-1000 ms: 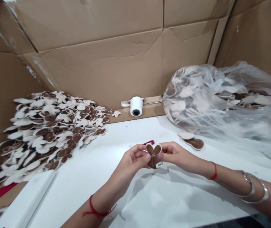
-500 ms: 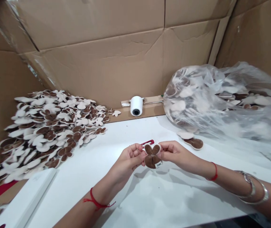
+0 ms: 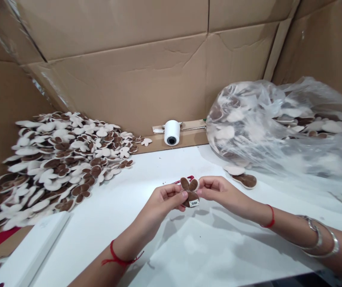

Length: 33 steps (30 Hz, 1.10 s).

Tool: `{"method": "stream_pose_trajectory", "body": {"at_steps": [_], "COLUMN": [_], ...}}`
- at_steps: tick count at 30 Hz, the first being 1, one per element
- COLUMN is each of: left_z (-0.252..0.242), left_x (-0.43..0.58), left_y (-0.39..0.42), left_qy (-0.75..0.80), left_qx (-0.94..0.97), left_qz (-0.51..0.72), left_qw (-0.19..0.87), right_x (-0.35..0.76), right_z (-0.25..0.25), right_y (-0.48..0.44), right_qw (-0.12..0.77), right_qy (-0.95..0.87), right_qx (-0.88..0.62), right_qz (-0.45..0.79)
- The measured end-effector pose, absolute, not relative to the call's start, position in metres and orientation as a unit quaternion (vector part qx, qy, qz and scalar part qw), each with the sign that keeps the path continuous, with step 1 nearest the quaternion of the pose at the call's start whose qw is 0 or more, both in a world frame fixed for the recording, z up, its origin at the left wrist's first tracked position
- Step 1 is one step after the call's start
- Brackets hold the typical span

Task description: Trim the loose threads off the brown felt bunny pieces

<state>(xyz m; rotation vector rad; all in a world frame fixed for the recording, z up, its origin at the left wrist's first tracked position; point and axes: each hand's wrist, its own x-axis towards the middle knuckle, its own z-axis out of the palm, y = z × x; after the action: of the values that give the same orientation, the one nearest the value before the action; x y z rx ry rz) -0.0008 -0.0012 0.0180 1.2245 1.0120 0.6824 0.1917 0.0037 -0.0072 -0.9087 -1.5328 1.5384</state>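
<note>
**Our bunny-shaped felt piece (image 3: pixel 190 195), pinched btwn both hands**
Brown w/ cream edge, two ears pointing far, small white "Smile" tag (image 3: pixel 194 203) at near end; we've got left hand (image 3: pixel 165 202) & right hand (image 3: pixel 217 188) on either side.

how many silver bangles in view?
2. One bangle and a second bangle, side by side on the right forearm. The left forearm shows none; more could be hidden beyond the frame edge.
</note>
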Motion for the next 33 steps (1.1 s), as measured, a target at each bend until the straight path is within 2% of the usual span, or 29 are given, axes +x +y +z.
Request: {"method": "stream_pose_trajectory", "body": {"at_steps": [6,17,20,24,29,33], "left_z": [0.015,0.018,0.016,0.016,0.014,0.016], "left_x": [-0.002,0.000,-0.001,-0.002,0.000,0.003], "left_y": [-0.003,-0.003,-0.004,-0.004,-0.005,-0.007], "left_qy": [0.461,0.455,0.445,0.441,0.440,0.448], "left_qx": [0.524,0.531,0.529,0.525,0.525,0.530], "left_qz": [0.317,0.275,0.292,0.309,0.314,0.314], "left_qw": [0.643,0.660,0.661,0.659,0.658,0.648], "right_x": [0.192,0.194,0.192,0.191,0.192,0.191], "right_z": [-0.008,-0.016,-0.013,-0.009,-0.008,-0.009], "right_y": [0.004,0.005,0.002,-0.001,-0.004,-0.006], "right_qw": [0.383,0.367,0.385,0.437,0.426,0.414], "right_qy": [-0.602,-0.624,-0.618,-0.615,-0.678,-0.667], "right_qx": [-0.386,-0.364,-0.364,-0.368,-0.389,-0.396], "right_qz": [0.585,0.586,0.581,0.543,0.456,0.476]}}
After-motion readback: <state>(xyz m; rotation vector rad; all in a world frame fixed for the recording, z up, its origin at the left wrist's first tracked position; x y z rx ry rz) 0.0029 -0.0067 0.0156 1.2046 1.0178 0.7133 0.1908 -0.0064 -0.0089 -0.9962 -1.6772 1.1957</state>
